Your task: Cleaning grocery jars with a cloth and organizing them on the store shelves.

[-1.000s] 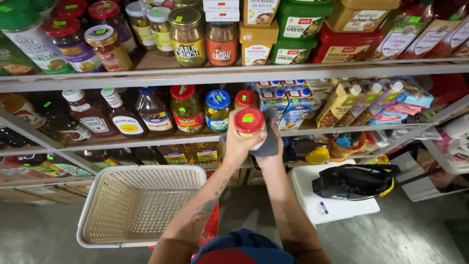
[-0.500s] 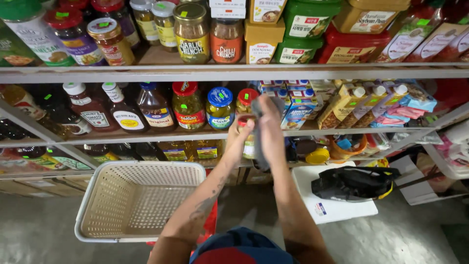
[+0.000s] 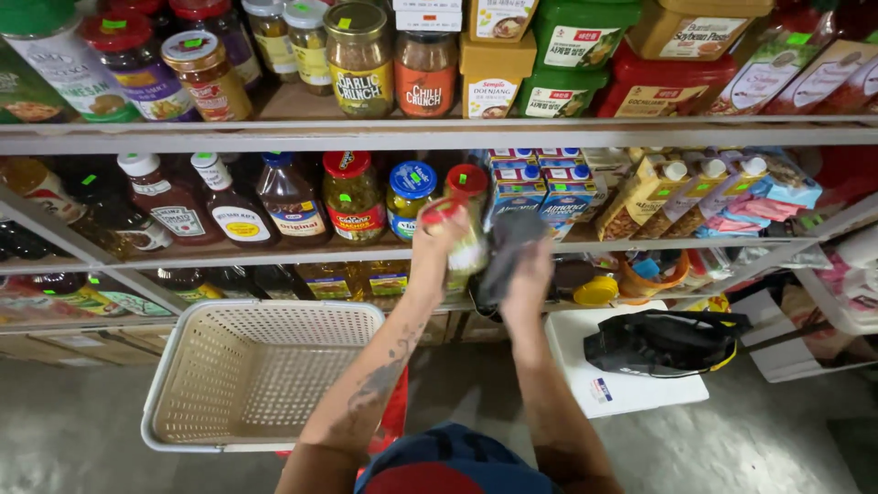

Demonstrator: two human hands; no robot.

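Note:
My left hand (image 3: 435, 245) grips a glass jar with a red lid (image 3: 462, 240), tilted, just in front of the middle shelf (image 3: 302, 253). My right hand (image 3: 528, 274) presses a dark grey cloth (image 3: 508, 247) against the jar's side. Right behind them on the shelf stand a red-lidded jar (image 3: 467, 186), a blue-lidded jar (image 3: 411, 195) and a red-lidded jar of green pickles (image 3: 352, 194).
A cream plastic basket (image 3: 240, 375) sits below left of my arms. Sauce bottles (image 3: 229, 198) line the middle shelf at left, blue boxes (image 3: 541, 186) and cartons at right. A black bag (image 3: 665, 341) lies on a white box (image 3: 622, 384). Jars and tubs fill the top shelf (image 3: 439, 134).
The jar was held upright with its lid facing me; it now sits lower and tilted, and my right hand with the cloth has moved onto its side.

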